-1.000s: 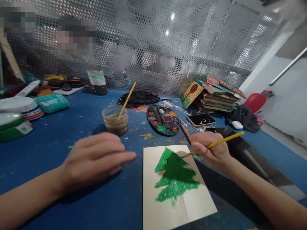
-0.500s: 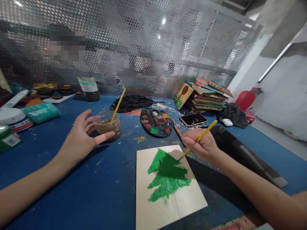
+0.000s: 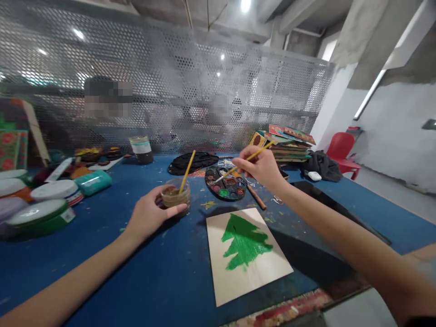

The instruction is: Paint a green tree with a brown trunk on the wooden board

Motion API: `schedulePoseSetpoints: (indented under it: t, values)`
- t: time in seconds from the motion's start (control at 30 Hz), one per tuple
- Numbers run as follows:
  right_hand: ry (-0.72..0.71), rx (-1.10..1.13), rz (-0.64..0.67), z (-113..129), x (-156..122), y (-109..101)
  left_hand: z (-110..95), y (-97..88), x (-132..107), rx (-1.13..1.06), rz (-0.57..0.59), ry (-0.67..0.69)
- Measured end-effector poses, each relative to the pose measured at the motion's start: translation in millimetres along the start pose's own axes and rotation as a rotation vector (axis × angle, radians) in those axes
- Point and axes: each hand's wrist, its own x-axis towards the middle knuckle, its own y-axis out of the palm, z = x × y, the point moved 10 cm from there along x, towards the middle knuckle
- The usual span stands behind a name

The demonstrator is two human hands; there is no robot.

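My left hand [image 3: 155, 210] is wrapped round a clear cup of murky water [image 3: 176, 200], in which a second yellow-handled brush [image 3: 188, 170] leans. Pinched in my right hand [image 3: 260, 165] is a yellow paintbrush [image 3: 247, 160], its tip pointing down-left over the round paint palette [image 3: 225, 184]. The palette has several wells of colour, green and red among them. On the table in front of me lies a pale board [image 3: 231, 284] with a green painted tree [image 3: 247, 245] on it, partly in my arm's shadow.
Paint tubs [image 3: 39, 213] and a teal tube [image 3: 93, 182] crowd the left. Behind the cup stand a jar [image 3: 141, 150] and a black palette [image 3: 192, 162]. A stack of painted boards [image 3: 293, 147], a grey cloth [image 3: 325, 165] and a wooden-handled tool [image 3: 257, 197] are to the right.
My right hand has lifted the brush off the painted board and carried it forward to the palette. My left hand has closed round the water cup. The view has tilted up.
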Motion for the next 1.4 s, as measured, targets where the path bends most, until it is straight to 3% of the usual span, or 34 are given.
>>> schedulePoseSetpoints:
  t: [0.1,0.2,0.4,0.6,1.07,1.23,1.4]
  values:
    - [-0.035,0.053,0.093,31.0,24.3,39.1,-1.2,9.4,-7.3,-0.034,0.056,-0.005]
    - [-0.011,-0.022,0.201,41.2,34.0,79.3,-4.1,16.4,-13.4,-0.072,0.1,0.006]
    - [0.125,-0.249,0.488,16.4,14.6,147.7,-10.3,20.1,-18.7,-0.097,0.124,0.029]
    - [0.175,-0.329,0.567,6.1,5.5,175.0,-12.8,27.0,-22.1,-0.17,0.167,0.053]
    - [0.01,-0.414,0.627,22.0,-0.9,181.1,-17.7,28.7,-21.4,-0.166,0.186,0.092]
    - [-0.11,-0.42,0.58,43.3,-6.4,165.4,-12.4,30.4,-20.3,-0.172,0.202,0.049]
    - [-0.354,-0.458,0.368,86.9,-14.7,125.8,-7.0,35.4,-20.4,-0.265,0.234,-0.013]
